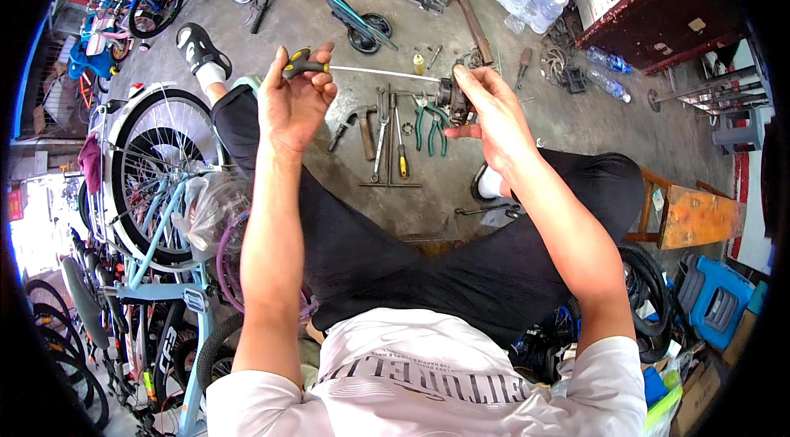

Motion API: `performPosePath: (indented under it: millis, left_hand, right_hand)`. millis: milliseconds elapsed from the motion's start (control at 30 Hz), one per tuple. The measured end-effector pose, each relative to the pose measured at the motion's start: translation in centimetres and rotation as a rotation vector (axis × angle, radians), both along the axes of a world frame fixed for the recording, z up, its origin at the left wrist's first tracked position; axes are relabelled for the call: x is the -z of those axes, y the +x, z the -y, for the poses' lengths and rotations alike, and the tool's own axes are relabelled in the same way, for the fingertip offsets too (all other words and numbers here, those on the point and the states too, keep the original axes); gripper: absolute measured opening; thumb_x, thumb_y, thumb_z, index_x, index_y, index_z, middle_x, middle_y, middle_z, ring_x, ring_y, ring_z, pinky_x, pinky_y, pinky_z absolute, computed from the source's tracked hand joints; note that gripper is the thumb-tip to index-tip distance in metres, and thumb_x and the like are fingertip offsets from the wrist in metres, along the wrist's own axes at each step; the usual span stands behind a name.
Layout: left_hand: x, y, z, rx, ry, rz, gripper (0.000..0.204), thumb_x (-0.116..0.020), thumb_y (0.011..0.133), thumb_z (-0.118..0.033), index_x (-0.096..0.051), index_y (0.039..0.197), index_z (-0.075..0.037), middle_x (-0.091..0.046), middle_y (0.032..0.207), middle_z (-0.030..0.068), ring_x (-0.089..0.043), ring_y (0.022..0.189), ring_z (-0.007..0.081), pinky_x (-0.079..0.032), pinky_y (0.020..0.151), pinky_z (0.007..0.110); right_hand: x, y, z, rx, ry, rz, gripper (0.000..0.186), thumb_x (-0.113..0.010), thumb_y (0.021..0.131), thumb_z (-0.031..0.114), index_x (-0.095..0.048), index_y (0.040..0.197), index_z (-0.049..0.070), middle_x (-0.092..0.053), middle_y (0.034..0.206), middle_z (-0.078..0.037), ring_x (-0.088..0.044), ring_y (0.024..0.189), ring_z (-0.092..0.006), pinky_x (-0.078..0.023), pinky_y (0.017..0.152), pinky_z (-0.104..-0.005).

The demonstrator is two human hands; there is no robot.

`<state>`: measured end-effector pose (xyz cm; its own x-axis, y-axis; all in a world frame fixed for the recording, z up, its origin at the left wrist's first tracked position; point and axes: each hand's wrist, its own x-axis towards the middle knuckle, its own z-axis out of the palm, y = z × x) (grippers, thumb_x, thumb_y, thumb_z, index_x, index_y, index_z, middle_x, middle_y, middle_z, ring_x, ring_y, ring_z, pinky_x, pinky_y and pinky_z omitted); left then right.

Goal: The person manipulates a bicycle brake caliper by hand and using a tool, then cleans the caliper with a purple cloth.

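Lap and white shirt fill the bottom of the head view, both forearms reaching up from there. Left hand (295, 99) is closed around a screwdriver (306, 67) with a black-and-yellow handle, its long thin shaft running across to a small dark metal part (453, 98) pinched in the right hand (492, 112), above the concrete floor (576, 120). Green-handled pliers (429, 126) and a hammer (473, 21) lie below. My take: hold that part rock steady, keep the shaft dead in line with the screw, and turn slowly so the tip doesn't slip.
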<state>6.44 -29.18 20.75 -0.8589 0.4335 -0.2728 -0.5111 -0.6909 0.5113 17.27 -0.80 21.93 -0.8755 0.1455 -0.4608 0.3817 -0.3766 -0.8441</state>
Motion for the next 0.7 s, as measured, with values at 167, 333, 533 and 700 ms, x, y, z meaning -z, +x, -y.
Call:
performPosePath:
  millis: [167,333,533,700]
  left_hand:
    - [0.1,-0.2,1.8,0.135,-0.266,-0.090,0.049,-0.054,0.108,-0.037,-0.057,0.138,0.001,-0.066,0.132,0.0139,-0.063,0.094,0.0164,-0.052,0.085,0.033]
    - [-0.8,-0.3,3.0,0.146,-0.946,-0.538,0.033,-0.064,0.103,-0.014,-0.064,0.133,-0.002,-0.064,0.135,0.0054,-0.062,0.109,0.0146,-0.050,0.086,0.027]
    - [-2.9,1.1,0.8,-0.322,-1.624,-1.309,0.035,-0.076,0.087,0.001,-0.072,0.120,-0.011,-0.063,0.117,0.0053,-0.063,0.106,0.0173,-0.050,0.078,0.029]
    - [-2.3,1.8,-1.6,-0.599,-1.542,-1.154,0.040,-0.078,0.089,-0.001,-0.072,0.128,-0.010,-0.067,0.109,0.0058,-0.067,0.085,0.0114,-0.052,0.072,0.025]
  right_hand:
    - [0.7,-0.1,-0.3,0.033,-0.015,0.013,0.033,-0.068,0.102,0.042,-0.057,0.102,0.011,-0.055,0.090,0.002,-0.057,0.080,-0.0090,-0.059,0.065,-0.0343]
    - [0.3,-0.1,-1.2,0.066,0.007,-0.008,0.033,-0.067,0.102,0.043,-0.057,0.102,0.012,-0.059,0.090,0.002,-0.061,0.078,-0.0088,-0.059,0.068,-0.0329]
    - [0.4,-0.2,-1.1,0.070,-0.039,0.053,0.038,-0.067,0.101,0.046,-0.059,0.111,0.010,-0.065,0.093,0.000,-0.066,0.080,-0.0108,-0.058,0.063,-0.0341]
    - [1.1,-0.5,-1.3,0.121,-0.132,0.090,0.039,-0.068,0.100,0.046,-0.061,0.114,0.010,-0.069,0.096,-0.001,-0.067,0.081,-0.0130,-0.058,0.062,-0.0359]
